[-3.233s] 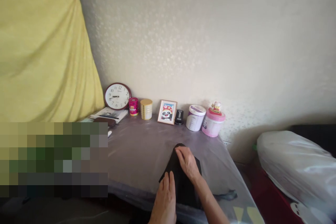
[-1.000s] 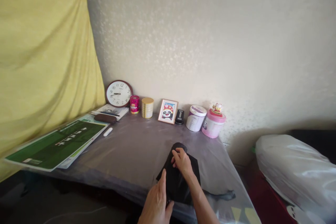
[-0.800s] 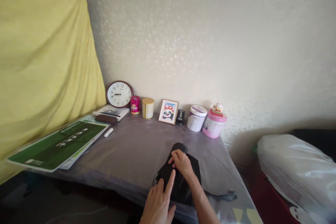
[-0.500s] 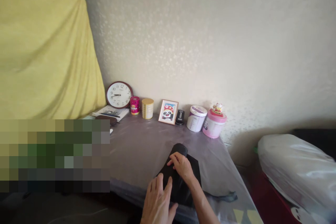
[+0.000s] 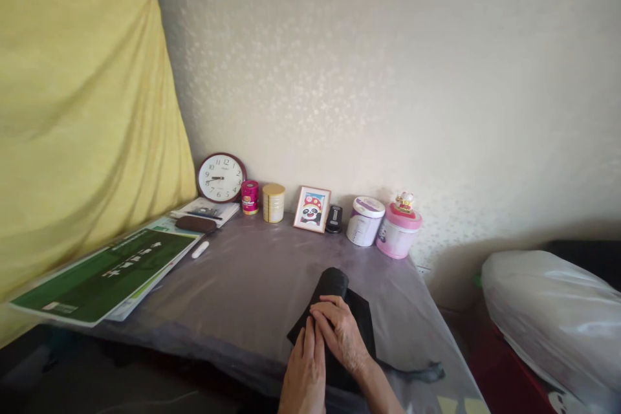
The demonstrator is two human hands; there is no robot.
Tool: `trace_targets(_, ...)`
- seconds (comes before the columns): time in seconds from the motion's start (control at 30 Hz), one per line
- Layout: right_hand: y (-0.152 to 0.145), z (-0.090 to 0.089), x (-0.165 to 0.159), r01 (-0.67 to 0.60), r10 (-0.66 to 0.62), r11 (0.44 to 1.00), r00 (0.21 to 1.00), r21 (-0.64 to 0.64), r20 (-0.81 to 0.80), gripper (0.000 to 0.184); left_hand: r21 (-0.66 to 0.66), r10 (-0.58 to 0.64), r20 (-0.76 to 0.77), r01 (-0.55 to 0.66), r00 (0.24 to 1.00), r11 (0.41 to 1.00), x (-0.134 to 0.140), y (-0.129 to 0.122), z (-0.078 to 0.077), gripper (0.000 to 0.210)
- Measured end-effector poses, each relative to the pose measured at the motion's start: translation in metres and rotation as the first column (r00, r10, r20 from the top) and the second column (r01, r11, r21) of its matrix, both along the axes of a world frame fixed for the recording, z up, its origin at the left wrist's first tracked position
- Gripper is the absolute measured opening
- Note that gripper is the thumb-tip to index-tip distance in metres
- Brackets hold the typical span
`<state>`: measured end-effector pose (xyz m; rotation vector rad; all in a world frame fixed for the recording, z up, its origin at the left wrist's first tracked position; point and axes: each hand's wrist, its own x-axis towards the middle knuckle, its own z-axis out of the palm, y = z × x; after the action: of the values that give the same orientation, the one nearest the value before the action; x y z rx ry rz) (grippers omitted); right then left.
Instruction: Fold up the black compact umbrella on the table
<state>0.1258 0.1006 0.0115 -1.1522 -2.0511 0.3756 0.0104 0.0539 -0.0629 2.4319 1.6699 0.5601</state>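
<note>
A black cloth-like item (image 5: 334, 281) lies near the front edge of the table, its far end folded or rolled into a rounded shape and a flat corner showing on the right. My left hand (image 5: 305, 362) rests on its near left part with the fingers stretched out and close together. Across its middle lies my right hand (image 5: 340, 333), fingers extended and fingertips close to those of the left. Both palms face down, covering much of the item, so what is beneath them is hidden. A dark, narrow strip (image 5: 417, 373) extends to the right beside it.
Along the wall stand a clock (image 5: 222, 178), a pink can (image 5: 250, 197), a yellow-lidded can (image 5: 273, 203), a panda picture frame (image 5: 312, 209) and two tubs (image 5: 366, 221). A green booklet (image 5: 111, 275) lies left. White plastic bundle (image 5: 548, 304) sits right.
My left hand has moved forward onto the black item and its spread fingers have come together. My right hand has flattened and shifted slightly nearer, so the two hands now meet.
</note>
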Motion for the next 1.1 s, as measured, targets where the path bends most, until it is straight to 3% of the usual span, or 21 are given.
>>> trace_targets(0.13,0.03,-0.018,0.012,0.046,-0.047,0.999,0.997,0.007,0.059,0.028,-0.016,0.026,-0.005,-0.026,1.0,1.0,0.002,-0.001,-0.006,0.087)
trace_targets(0.23,0.064,-0.026,0.022,0.122,-0.122,0.993,0.989,0.005,0.088,0.03,-0.097,0.018,-0.003,-0.018,1.0,0.995,0.002,-0.001,0.001,0.084)
trace_targets(0.37,0.091,-0.023,0.033,0.267,-0.273,0.961,0.958,0.068,0.087,0.031,-0.253,-0.012,0.0,0.011,1.0,0.967,0.0,-0.001,0.027,0.091)
trace_targets(0.47,0.078,-0.015,0.033,0.368,-0.373,0.916,0.928,0.159,0.007,0.032,-0.37,0.015,-0.016,-0.02,1.0,0.929,0.0,-0.004,0.052,0.093)
trace_targets(0.57,0.049,-0.014,0.021,0.222,-0.22,0.957,0.975,0.187,-0.032,0.029,-0.411,0.023,-0.035,-0.036,0.999,0.911,-0.001,-0.008,0.067,0.091)
trace_targets(0.63,0.038,-0.018,0.012,0.051,-0.061,0.989,0.996,0.142,0.061,0.028,-0.399,0.012,-0.003,-0.013,1.0,0.917,-0.003,-0.01,0.067,0.09)
trace_targets(0.7,0.04,-0.023,0.011,0.069,-0.081,0.988,0.993,0.136,0.085,0.029,-0.375,0.004,0.039,0.011,0.999,0.927,-0.006,-0.01,0.063,0.091)
trace_targets(0.8,0.056,-0.029,0.032,0.36,-0.358,0.925,0.933,0.122,-0.042,0.032,-0.342,0.013,0.098,0.021,0.995,0.939,-0.01,-0.01,0.056,0.094)
trace_targets(0.9,0.058,-0.033,0.069,0.589,-0.593,0.805,0.795,-0.074,-0.127,0.036,-0.342,0.016,0.157,0.039,0.988,0.939,-0.012,-0.01,0.052,0.096)
trace_targets(1.0,0.037,-0.036,0.099,0.667,-0.706,0.701,0.7,-0.253,-0.111,0.037,-0.331,0.014,0.197,0.053,0.98,0.942,-0.012,-0.011,0.05,0.096)
trace_targets(1.1,0.012,-0.039,0.108,0.604,-0.713,0.662,0.69,-0.444,-0.124,0.038,-0.3,0.008,0.231,0.063,0.973,0.952,-0.012,-0.013,0.046,0.095)
